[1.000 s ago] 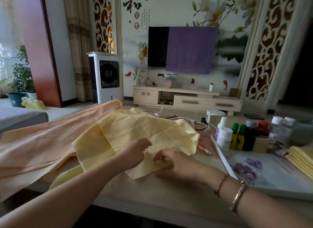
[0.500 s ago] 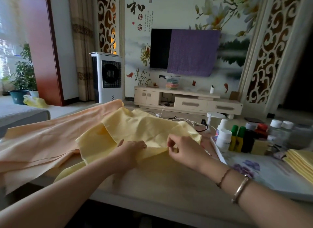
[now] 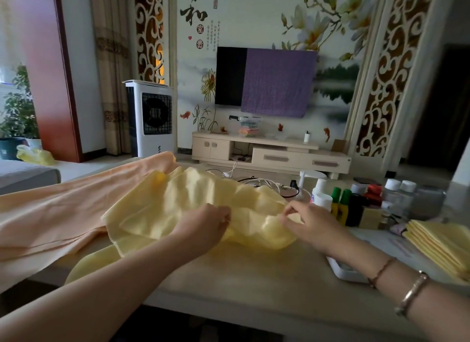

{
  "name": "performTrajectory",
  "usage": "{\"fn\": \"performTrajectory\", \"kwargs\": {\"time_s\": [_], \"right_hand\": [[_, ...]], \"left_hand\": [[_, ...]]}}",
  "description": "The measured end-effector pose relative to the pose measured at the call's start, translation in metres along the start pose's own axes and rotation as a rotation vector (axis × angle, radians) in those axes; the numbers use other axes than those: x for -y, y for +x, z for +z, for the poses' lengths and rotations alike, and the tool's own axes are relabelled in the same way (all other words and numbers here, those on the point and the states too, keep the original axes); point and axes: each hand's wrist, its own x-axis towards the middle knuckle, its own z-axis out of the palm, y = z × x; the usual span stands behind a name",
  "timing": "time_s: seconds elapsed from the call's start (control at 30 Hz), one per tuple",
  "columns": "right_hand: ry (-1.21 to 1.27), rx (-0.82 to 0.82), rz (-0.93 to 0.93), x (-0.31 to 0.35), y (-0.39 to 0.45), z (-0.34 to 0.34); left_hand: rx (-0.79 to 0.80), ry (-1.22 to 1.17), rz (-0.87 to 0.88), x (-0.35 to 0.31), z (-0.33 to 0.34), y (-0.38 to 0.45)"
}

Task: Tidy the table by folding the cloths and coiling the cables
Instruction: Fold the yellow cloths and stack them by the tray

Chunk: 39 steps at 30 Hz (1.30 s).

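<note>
Tabletop (image 3: 254, 273): both hands now lift yellow cloth (image 3: 178, 209) higher.

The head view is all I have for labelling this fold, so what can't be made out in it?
- Cables: mostly hidden behind the yellow cloth; their number is unclear.
- Left hand fingers: curled into the cloth, tips hidden.
- Peach cloth: cut off by the left edge.
- Folded yellow stack: cut off at the right edge.
- Bottle labels: too small and dim.
</note>
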Motion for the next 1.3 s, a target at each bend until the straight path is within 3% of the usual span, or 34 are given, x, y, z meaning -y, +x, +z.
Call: {"fn": "performTrajectory", "kwargs": {"time_s": [0.23, 0.37, 0.5, 0.63, 0.8, 0.97, 1.07, 1.2, 1.3], "right_hand": [[-0.182, 0.281, -0.133, 0.034, -0.024, 0.036], [-0.081, 0.186, -0.132, 0.026, -0.025, 0.035], [0.102, 0.09, -0.072, 0.018, -0.014, 0.016], [0.237, 0.075, -0.081, 0.017, -0.011, -0.006], [0.407, 0.126, -0.027, 0.026, -0.007, -0.02], [0.565, 0.164, 0.182, 0.034, 0.001, -0.024], [0.537, 0.299, 0.276, 0.031, 0.002, -0.026], [0.362, 0.707, 0.287, 0.021, -0.005, -0.028], [0.29, 0.791, 0.229, 0.014, -0.005, -0.018]], "left_hand": [[0.038, -0.034, 0.021, -0.024, -0.006, -0.004], [0.193, -0.181, -0.005, -0.016, -0.012, -0.006], [0.297, 0.002, 0.003, 0.016, -0.03, -0.011], [0.218, 0.122, -0.035, 0.051, -0.05, -0.014], [0.116, -0.279, -0.238, 0.053, -0.067, -0.01], [0.079, -0.314, -0.252, 0.04, -0.074, -0.014], [0.269, -0.233, -0.209, 0.035, -0.082, -0.02], [0.774, 0.125, -0.184, 0.025, -0.093, -0.025], [0.966, 0.202, -0.191, 0.023, -0.09, -0.024]]}}
